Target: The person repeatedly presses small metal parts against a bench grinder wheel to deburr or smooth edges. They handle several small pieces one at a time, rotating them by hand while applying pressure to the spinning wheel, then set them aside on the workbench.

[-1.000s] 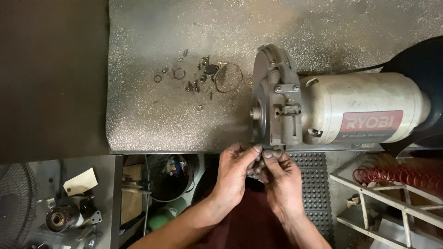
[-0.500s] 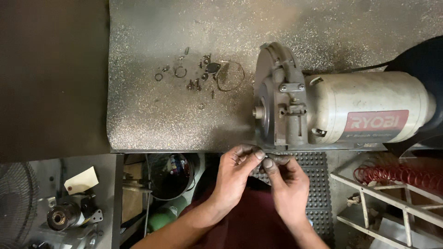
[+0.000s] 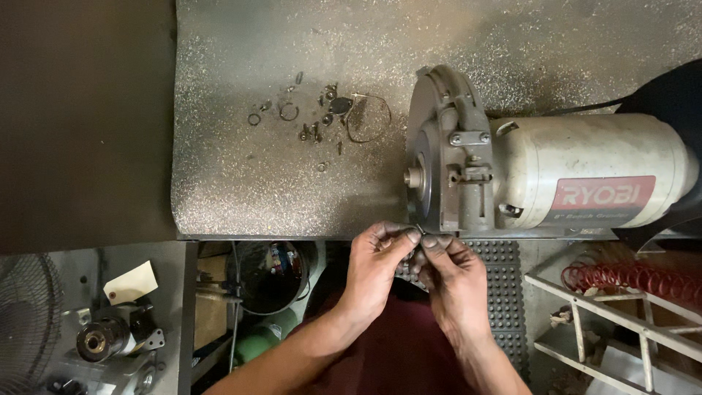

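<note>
Left hand [image 3: 376, 267]: fingertips pinched on a tiny part, at the grinder's near edge.
Right hand [image 3: 455, 274]: pinching the same part; both hands likely steady it.
Grinder [image 3: 541, 175]: on its side, on the bench [image 3: 241, 190].
Screws [image 3: 322, 117]: loose, left of grinder, apparently set aside.

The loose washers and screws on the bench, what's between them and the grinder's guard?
Bare speckled bench top in the head view; a wire ring lies nearest the guard.

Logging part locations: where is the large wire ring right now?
In the head view, the wire ring lies on the bench, right of the small loose parts and left of the grinder.
</note>
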